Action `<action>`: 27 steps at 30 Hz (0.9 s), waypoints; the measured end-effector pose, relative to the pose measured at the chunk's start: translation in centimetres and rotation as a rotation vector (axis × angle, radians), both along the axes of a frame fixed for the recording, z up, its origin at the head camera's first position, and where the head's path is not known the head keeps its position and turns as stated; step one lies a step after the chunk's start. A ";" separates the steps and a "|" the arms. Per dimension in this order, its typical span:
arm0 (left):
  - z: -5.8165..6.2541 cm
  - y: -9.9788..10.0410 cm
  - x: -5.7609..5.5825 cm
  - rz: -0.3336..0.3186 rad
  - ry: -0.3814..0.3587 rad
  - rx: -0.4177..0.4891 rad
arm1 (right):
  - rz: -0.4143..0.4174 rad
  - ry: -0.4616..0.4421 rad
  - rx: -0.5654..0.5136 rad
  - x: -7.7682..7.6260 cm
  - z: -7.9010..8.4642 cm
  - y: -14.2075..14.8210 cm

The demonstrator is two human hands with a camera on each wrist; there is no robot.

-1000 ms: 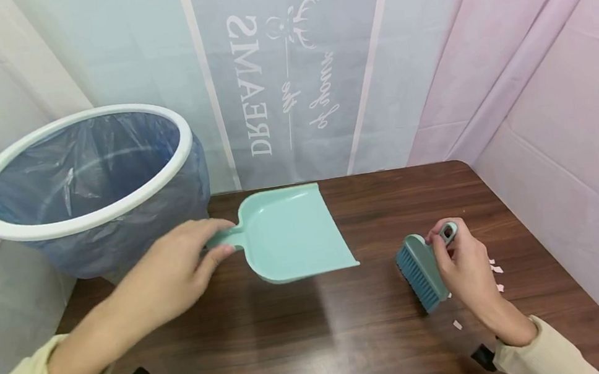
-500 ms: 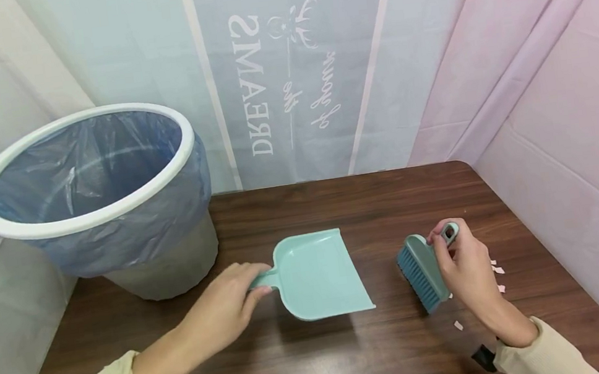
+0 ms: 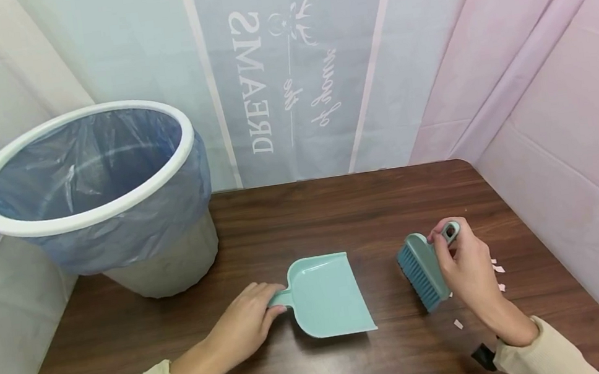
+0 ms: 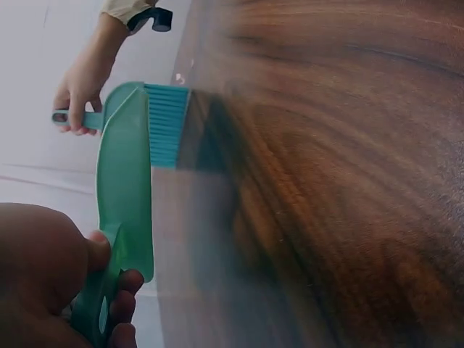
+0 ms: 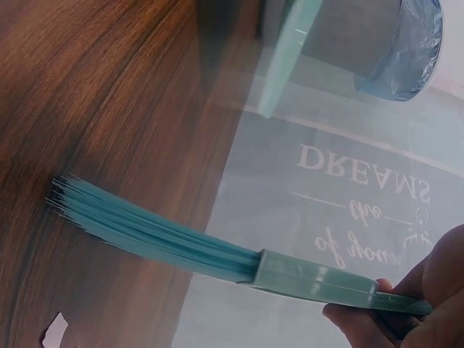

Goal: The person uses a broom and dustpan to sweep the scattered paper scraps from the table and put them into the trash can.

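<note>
at the left of the frame stands a lined bin point(image 3: 169, 265). at lower centre, the left hand point(image 3: 246, 323), thumb and fingers closed, holds a dustpan point(image 3: 331, 296) by its handle, the wide lip facing right, close over the table point(image 3: 309, 217). right of centre, the right hand point(image 3: 467, 263) pinches a brush point(image 3: 426, 268) by its handle, bristles down, near white scraps point(image 3: 458, 324) at lower right. the step looks like readying the pan; the next move seems to call for its lip flat beside the scraps, brush behind them.
</note>
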State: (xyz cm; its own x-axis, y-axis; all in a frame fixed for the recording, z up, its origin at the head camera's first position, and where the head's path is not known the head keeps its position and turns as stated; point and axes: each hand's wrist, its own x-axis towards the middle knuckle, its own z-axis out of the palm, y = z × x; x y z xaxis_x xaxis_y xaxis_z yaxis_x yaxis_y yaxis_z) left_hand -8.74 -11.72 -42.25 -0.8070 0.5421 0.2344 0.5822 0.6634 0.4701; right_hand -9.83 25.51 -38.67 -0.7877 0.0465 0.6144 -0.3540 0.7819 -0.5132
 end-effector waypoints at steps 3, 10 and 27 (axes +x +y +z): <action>-0.8 0.1 -0.2 -0.001 0.002 -0.012 | -0.003 0.001 0.003 0.0 -0.1 0.0; -2.1 0.2 -0.6 0.006 0.040 -0.037 | 0.005 0.009 -0.003 -0.1 -0.1 0.2; -3.4 0.4 -1.7 0.012 0.046 -0.097 | 0.013 0.024 -0.004 -0.3 -0.1 0.3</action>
State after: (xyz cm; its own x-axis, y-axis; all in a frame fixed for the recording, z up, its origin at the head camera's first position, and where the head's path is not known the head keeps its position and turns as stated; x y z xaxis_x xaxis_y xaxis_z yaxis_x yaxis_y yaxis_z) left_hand -10.44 -11.34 -45.69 -0.8033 0.5541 0.2183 0.5932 0.7118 0.3761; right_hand -10.09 25.76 -38.75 -0.7735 0.0395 0.6325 -0.3758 0.7750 -0.5080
